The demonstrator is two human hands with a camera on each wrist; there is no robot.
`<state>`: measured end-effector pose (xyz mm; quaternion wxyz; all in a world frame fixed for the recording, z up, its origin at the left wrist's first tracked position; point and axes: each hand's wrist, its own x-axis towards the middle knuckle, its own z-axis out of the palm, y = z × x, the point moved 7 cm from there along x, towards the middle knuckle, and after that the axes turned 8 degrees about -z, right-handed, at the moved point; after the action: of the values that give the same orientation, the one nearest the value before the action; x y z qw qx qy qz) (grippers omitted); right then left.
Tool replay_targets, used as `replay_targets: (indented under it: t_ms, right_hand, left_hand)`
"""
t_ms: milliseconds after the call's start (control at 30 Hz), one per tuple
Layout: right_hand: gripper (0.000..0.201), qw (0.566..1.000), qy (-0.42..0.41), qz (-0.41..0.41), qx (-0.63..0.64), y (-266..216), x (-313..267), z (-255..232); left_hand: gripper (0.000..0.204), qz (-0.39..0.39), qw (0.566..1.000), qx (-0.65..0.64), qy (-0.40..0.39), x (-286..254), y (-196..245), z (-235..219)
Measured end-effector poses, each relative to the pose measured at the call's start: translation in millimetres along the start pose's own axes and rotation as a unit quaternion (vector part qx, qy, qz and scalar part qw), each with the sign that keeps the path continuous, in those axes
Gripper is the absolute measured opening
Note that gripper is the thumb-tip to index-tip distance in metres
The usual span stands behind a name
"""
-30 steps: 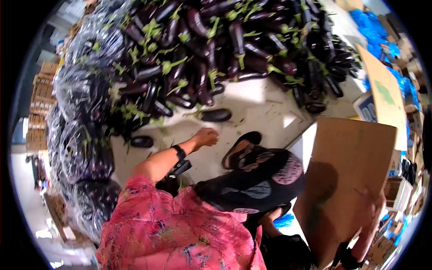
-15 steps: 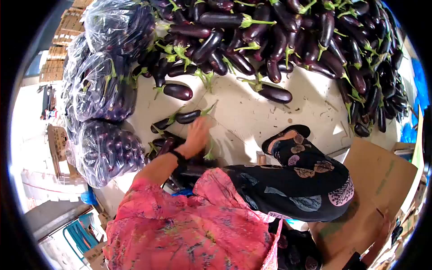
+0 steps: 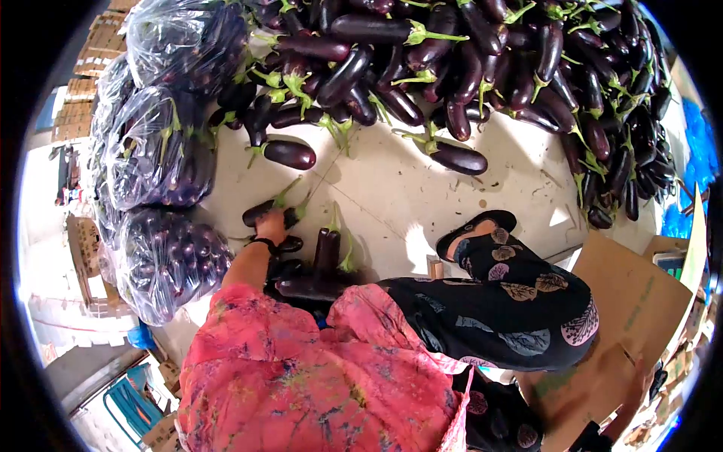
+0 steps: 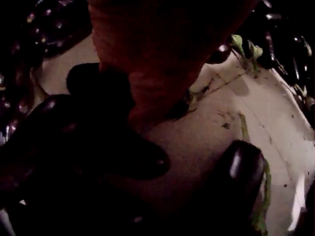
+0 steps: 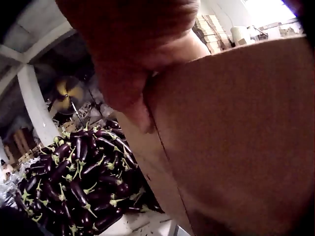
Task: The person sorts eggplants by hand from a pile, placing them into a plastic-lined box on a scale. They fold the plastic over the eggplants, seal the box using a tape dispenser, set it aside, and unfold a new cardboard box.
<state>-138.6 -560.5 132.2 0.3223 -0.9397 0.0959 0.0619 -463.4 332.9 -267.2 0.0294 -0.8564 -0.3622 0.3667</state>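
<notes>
My left hand (image 3: 269, 224) reaches down among a few dark purple eggplants on the floor beside my knee. In the left wrist view its thumb and fingers grip an eggplant (image 4: 83, 78), which passes behind the hand; the view is very dark. Another eggplant (image 3: 328, 250) lies just to the right, its green stem pointing away from me. On my right side, my right hand (image 5: 140, 69) grips the upper edge of a brown cardboard box (image 5: 236, 118), thumb over one side. Most of its fingers are hidden behind the cardboard.
A large heap of eggplants (image 3: 459, 68) spreads across the far floor. Clear plastic bags full of eggplants (image 3: 169, 256) line the left side. Two single eggplants (image 3: 290, 154) lie in front of the heap. My sandalled foot (image 3: 482, 226) rests on the pale floor (image 3: 361, 196).
My left hand has moved from open floor down and left, into the small group of eggplants. The head view has shifted, bringing the heap's left part nearer. The right hand stays at the box.
</notes>
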Motion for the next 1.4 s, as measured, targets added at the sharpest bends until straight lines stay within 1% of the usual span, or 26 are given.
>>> replay_targets:
  t_ms: [100, 167, 267, 300, 333, 367, 433, 467, 533, 567, 633, 700, 733, 800, 867, 900, 933, 1033, 1067, 1100, 1167, 1200, 1233, 1267, 1300, 1400]
  right_hand:
    - [0.047, 1.0, 0.011, 0.016, 0.0, 11.1, -23.4, -8.0]
    - [0.047, 0.999, 0.014, 0.029, -0.007, 19.0, -40.0, -15.7]
    - [0.047, 0.999, 0.027, 0.046, -0.011, 26.9, -66.3, -24.0]
    - [0.047, 0.998, 0.028, 0.051, -0.01, 28.9, -72.7, -25.2]
    - [0.047, 0.998, 0.029, 0.056, -0.014, 30.7, -77.3, -26.1]
    - [0.047, 0.998, 0.031, 0.06, -0.014, 31.3, -82.3, -26.7]
    - [0.048, 0.997, 0.035, 0.063, -0.014, 30.2, -89.4, -27.6]
    - [0.048, 0.997, 0.037, 0.066, -0.013, 29.7, -92.8, -28.4]
    - [0.048, 0.997, 0.038, 0.073, -0.013, 26.4, -97.4, -30.4]
    - [0.048, 0.996, 0.042, 0.074, -0.013, 24.2, -98.9, -31.7]
    - [0.048, 0.996, 0.043, 0.076, -0.009, 18.2, -101.7, -33.4]
    - [0.048, 0.996, 0.039, 0.076, -0.004, 16.5, -99.8, -29.3]
    - [0.049, 0.997, 0.035, 0.075, 0.001, 15.1, -97.1, -26.3]
    - [0.049, 0.997, 0.02, 0.069, 0.004, 12.0, -89.7, -18.3]
    - [0.049, 0.998, 0.007, 0.06, 0.011, 8.8, -82.9, -14.0]
    - [0.049, 0.999, -0.002, 0.052, 0.015, 6.2, -78.9, -10.6]
    - [0.049, 0.999, -0.01, 0.048, 0.024, 6.0, -77.1, -10.5]
    - [0.049, 0.997, -0.042, 0.021, 0.054, 0.2, -68.4, -1.6]
    - [0.048, 0.996, 0.013, 0.077, 0.038, 28.3, -65.7, -9.4]
    - [0.046, 0.999, 0.028, 0.021, 0.014, 38.5, -70.8, -11.2]
    - [0.043, 0.993, 0.065, -0.087, -0.042, 63.1, -83.2, -15.9]
    - [0.044, 0.996, 0.059, -0.059, -0.038, 52.5, -91.1, -11.3]
    - [0.044, 0.998, 0.052, -0.03, -0.034, 39.9, -98.8, -5.7]
    - [0.045, 0.993, 0.019, 0.098, 0.07, -2.8, -103.6, 17.5]
    - [0.048, 0.99, 0.028, 0.127, 0.063, -11.6, -114.8, 19.5]
    - [0.054, 0.972, 0.111, 0.176, 0.111, -24.8, -151.3, 20.2]
  left_hand:
    - [0.056, -0.012, 0.998, 0.054, -0.009, 18.1, -24.0, 10.3]
    - [0.06, -0.008, 0.995, 0.073, -0.069, 8.0, -22.4, -3.0]
    - [0.067, -0.014, 0.984, -0.049, -0.17, 29.3, -6.5, -25.0]
    - [0.07, -0.045, 0.977, -0.154, -0.137, 39.2, -0.6, -37.8]
    - [0.072, -0.094, 0.949, -0.291, -0.079, 50.5, 3.4, -54.2]
    - [0.075, -0.162, 0.877, -0.452, -0.017, 60.6, 5.3, -67.8]
    - [0.082, -0.253, 0.679, -0.685, 0.076, 74.3, 11.7, -83.7]
    - [0.083, -0.3, 0.647, -0.701, 0.026, 112.4, 8.6, -59.9]
    - [0.072, -0.265, 0.588, -0.764, -0.033, 106.9, 40.4, -75.4]
    - [0.071, -0.22, 0.582, -0.782, -0.043, 146.9, 41.9, -46.1]
    - [0.063, -0.177, 0.765, -0.615, 0.07, 171.3, 49.1, -30.4]
    - [0.062, -0.212, 0.624, -0.751, -0.035, 124.2, 71.0, -54.6]
    - [0.062, -0.217, 0.516, -0.82, -0.117, 93.4, 97.9, -67.8]
    - [0.059, -0.073, 0.54, -0.822, -0.165, 73.7, 139.0, -54.8]
    - [0.055, -0.062, 0.508, -0.826, -0.237, 42.3, 202.5, -44.3]
    - [0.052, -0.001, 0.512, -0.82, -0.256, -3.4, 229.9, -80.1]
    - [0.047, -0.021, 0.482, -0.827, -0.288, -10.4, 262.0, -76.6]
    - [0.039, 0.038, 0.367, -0.875, -0.314, -27.3, 333.1, -110.2]
    - [0.039, 0.039, 0.347, -0.886, -0.305, -17.2, 351.9, -114.3]
    - [0.038, 0.077, 0.319, -0.898, -0.292, -19.4, 362.9, -130.3]
    - [0.039, 0.111, 0.381, -0.847, -0.354, -13.8, 387.7, -129.5]
    - [0.035, 0.124, 0.386, -0.828, -0.388, -44.0, 390.6, -154.9]
    - [0.036, 0.16, 0.46, -0.778, -0.395, -61.6, 394.2, -164.8]
    - [0.037, 0.202, 0.529, -0.719, -0.403, -76.5, 402.0, -171.6]
    - [0.038, 0.247, 0.59, -0.653, -0.404, -86.1, 416.9, -175.8]
    - [0.043, 0.319, 0.638, -0.557, -0.427, -97.9, 467.4, -165.9]
